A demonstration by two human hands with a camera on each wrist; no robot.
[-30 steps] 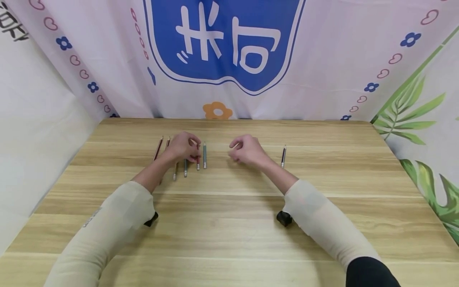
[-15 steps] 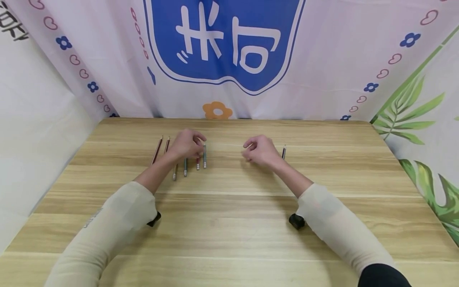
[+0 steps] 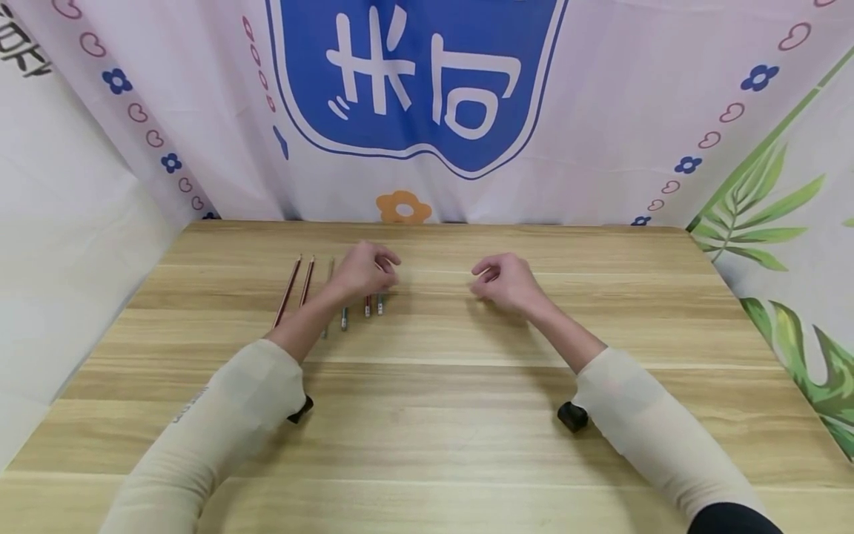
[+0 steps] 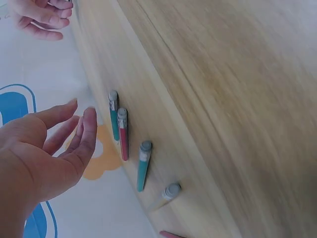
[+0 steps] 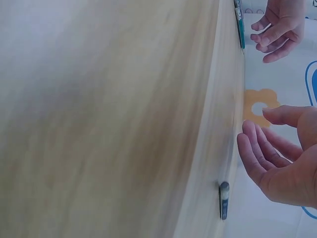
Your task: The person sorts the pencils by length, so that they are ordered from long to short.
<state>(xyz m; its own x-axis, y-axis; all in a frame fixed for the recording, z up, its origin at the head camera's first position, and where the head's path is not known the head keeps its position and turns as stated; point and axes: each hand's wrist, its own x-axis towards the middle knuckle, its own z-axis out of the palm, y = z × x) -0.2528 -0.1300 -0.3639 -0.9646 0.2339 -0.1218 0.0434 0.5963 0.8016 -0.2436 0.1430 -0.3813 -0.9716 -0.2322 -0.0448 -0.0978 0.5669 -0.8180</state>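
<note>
My left hand (image 3: 369, 268) hovers over the right end of a row of pencils, its fingers loosely curved with nothing between them. Below it in the left wrist view lie a teal pencil (image 4: 114, 119), a red pencil (image 4: 124, 141), another teal pencil (image 4: 142, 171) and a pale one (image 4: 171, 192). Two dark red pencils (image 3: 287, 291) lie at the row's left end, partly behind the forearm. My right hand (image 3: 508, 282) is raised over the table's right half, thumb and fingers apart and holding nothing. A dark pencil (image 5: 224, 201) lies under it, hidden in the head view.
The wooden table (image 3: 427, 445) ends at the back against a white printed curtain (image 3: 600, 111) with an orange flower. White cloth stands along the left side, and a leaf-patterned one (image 3: 760, 215) along the right. Black devices (image 3: 572, 417) sit under both wrists.
Both hands have moved to the right, the right hand further than the left. The dark pencil on the right is now covered by the right hand and arm. The pencils have not visibly moved.
</note>
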